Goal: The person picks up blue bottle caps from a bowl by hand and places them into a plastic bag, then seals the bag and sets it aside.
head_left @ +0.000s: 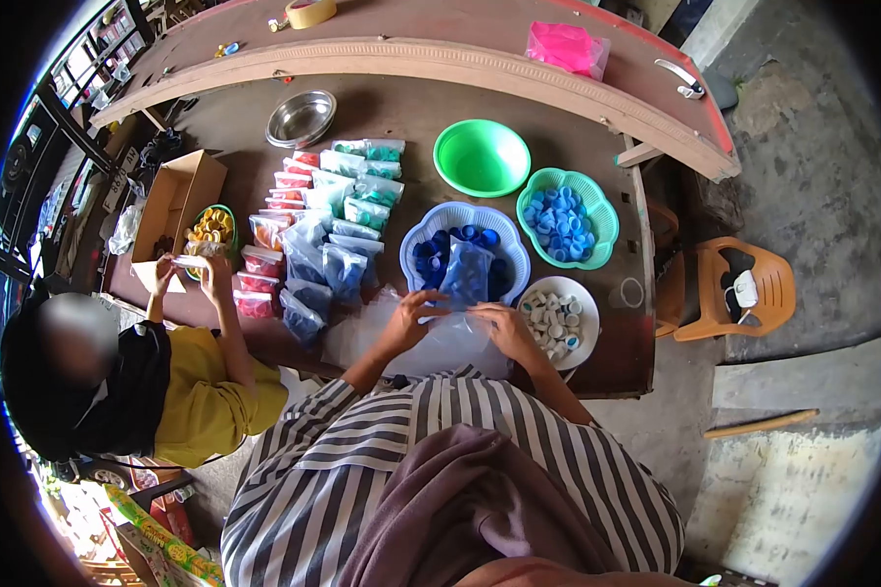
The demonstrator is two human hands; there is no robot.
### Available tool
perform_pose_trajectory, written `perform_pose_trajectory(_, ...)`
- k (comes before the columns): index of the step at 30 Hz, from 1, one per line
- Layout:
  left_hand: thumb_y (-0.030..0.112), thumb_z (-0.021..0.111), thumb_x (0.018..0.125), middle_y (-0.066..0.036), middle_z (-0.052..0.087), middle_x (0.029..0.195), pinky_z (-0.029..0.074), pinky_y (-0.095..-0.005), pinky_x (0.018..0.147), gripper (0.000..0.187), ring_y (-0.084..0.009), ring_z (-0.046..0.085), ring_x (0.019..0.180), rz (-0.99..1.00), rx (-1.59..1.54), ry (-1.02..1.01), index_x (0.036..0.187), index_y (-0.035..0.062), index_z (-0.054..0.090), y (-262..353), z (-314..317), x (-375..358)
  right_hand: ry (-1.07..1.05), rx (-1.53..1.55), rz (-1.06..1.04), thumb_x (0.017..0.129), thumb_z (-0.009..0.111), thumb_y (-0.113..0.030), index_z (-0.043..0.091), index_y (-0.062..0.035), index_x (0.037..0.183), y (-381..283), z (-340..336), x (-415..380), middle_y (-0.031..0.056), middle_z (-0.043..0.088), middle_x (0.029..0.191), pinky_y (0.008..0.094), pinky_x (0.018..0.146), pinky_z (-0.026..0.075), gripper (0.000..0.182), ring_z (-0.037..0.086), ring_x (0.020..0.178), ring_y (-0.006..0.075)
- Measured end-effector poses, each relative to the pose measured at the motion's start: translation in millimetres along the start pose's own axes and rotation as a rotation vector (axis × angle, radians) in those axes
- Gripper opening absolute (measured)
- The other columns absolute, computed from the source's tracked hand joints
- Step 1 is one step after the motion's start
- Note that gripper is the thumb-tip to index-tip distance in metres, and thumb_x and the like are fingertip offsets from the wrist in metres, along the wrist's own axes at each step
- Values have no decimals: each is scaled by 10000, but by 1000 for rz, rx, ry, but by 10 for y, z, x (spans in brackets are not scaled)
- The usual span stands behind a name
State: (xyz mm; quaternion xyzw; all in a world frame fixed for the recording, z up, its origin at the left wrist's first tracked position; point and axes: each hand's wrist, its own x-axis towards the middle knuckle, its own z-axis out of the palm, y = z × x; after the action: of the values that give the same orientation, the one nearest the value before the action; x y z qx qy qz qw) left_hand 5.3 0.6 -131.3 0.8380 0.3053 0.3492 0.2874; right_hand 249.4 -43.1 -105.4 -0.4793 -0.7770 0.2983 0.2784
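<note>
A clear plastic bag of dark blue bottle caps [467,271] lies against the near side of a blue basket [412,236], which holds more dark blue caps. My left hand [408,323] pinches one side of the bag's open end. On the other side, my right hand [504,329] has its fingers closed on the same end. Beneath both hands, a pile of clear plastic bags [362,338] spreads along the table edge. Close to my right hand stands a white bowl [590,338] of white caps.
Rows of filled bags [328,205] lie left of the basket. A green bowl [482,157], a turquoise basket [609,230] of light blue caps and a steel bowl [301,118] stand farther back. At left, a co-worker [201,382] holds something pale near a cardboard box [171,210].
</note>
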Motion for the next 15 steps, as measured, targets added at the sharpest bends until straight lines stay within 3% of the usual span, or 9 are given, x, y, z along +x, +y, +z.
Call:
perform_pose_trajectory(2, 59, 713, 763, -80, 657, 1135, 467, -407, 952, 304, -283, 579, 1144, -111, -24, -11, 1062, 111, 696, 5, 61, -200, 90, -81, -51, 726, 620, 56, 660, -57, 1122, -24, 70, -120, 123, 629, 1182, 384, 959, 457, 414, 580, 1116, 304)
perform_pose_trajectory(4, 30, 721, 738, -71, 659, 1141, 496, -386, 912, 268, -263, 608, 1108, -209, -107, 83, 1000, 85, 701, 69, 82, -265, 159, 46, -11, 734, 640, 32, 644, -51, 1122, -234, 70, -129, 124, 634, 1132, 399, 933, 460, 397, 583, 1082, 318)
perform_pose_trajectory(6, 11, 719, 734, -77, 662, 1134, 500, -378, 910, 240, -269, 614, 1095, -153, -83, 108, 965, 72, 698, 44, 91, -260, 278, 28, 61, 775, 657, -20, 639, -34, 1090, -311, 97, -165, 136, 635, 1063, 388, 906, 462, 315, 591, 1035, 320)
perform_pose_trajectory(9, 63, 679, 812, -107, 673, 1060, 501, -363, 868, 117, -289, 628, 1028, -231, -140, 84, 919, 18, 683, 65, 96, -219, 288, 53, 82, 835, 657, -88, 637, -20, 1042, -34, 266, -234, 149, 629, 1027, 358, 819, 473, 219, 603, 971, 303)
perform_pose_trajectory(10, 88, 672, 832, -100, 685, 981, 498, -359, 826, 103, -287, 636, 994, -343, -69, 50, 901, 13, 680, 93, 112, -193, 289, 54, 83, 835, 657, -88, 637, -20, 1042, 40, 295, -249, 149, 629, 1027, 358, 819, 473, 219, 603, 971, 303)
perform_pose_trajectory(12, 113, 665, 852, -94, 697, 901, 496, -355, 784, 110, -284, 645, 960, -454, 3, 11, 883, 8, 677, 110, 176, -168, 283, 67, 132, 854, 678, -118, 636, 3, 980, 126, 324, -246, 140, 639, 895, 345, 684, 462, 179, 623, 820, 258)
perform_pose_trajectory(13, 135, 665, 860, -93, 683, 805, 489, -347, 717, 128, -272, 657, 872, -472, 10, 71, 889, 11, 666, 96, 232, -163, 285, 69, 135, 854, 678, -118, 636, 3, 980, 126, 344, -232, 140, 639, 895, 345, 684, 462, 179, 623, 820, 258)
perform_pose_trajectory(15, 158, 664, 868, -92, 669, 708, 482, -340, 650, 147, -260, 669, 785, -488, 18, 129, 894, 13, 654, 106, 320, -132, 349, 132, 335, 854, 692, -135, 570, 11, 977, 112, 402, -162, 104, 604, 694, 343, 574, 440, 227, 603, 636, 226)
